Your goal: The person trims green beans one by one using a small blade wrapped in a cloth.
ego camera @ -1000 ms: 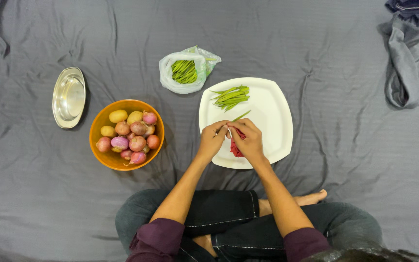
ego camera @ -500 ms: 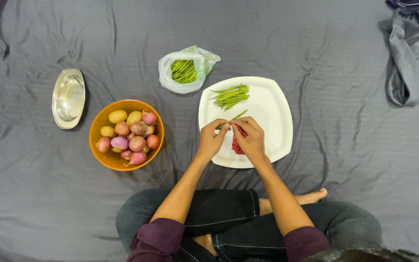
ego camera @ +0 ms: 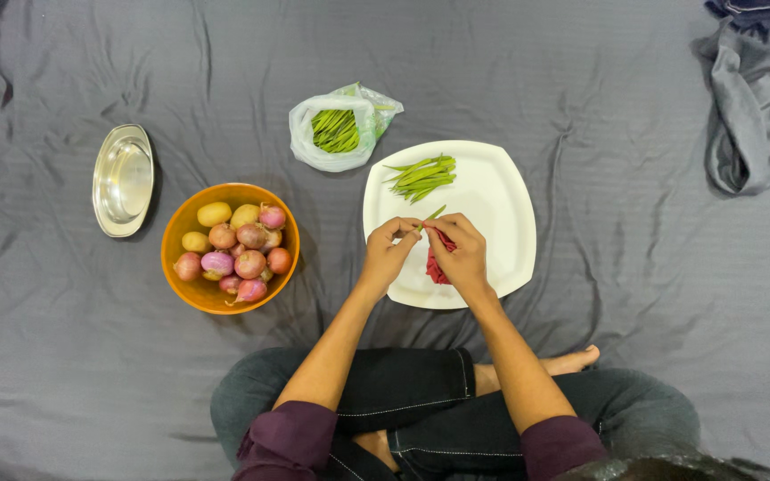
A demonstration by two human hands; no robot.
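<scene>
Both hands (ego camera: 425,249) pinch bean (ego camera: 433,214) mid-plate (ego camera: 501,191).

Both hands sit together over the near half of the white plate (ego camera: 501,223), and its far right corner lies bare. Straight ahead, the pile of green beans (ego camera: 422,177) blocks the plate's far edge, with the plastic bag (ego camera: 339,132) just beyond. To the left, the orange bowl (ego camera: 180,285) of onions and potatoes stands close; the steel dish (ego camera: 121,180) is farther out. To the right, open grey sheet (ego camera: 617,178) runs to the crumpled cloth (ego camera: 759,107).
</scene>
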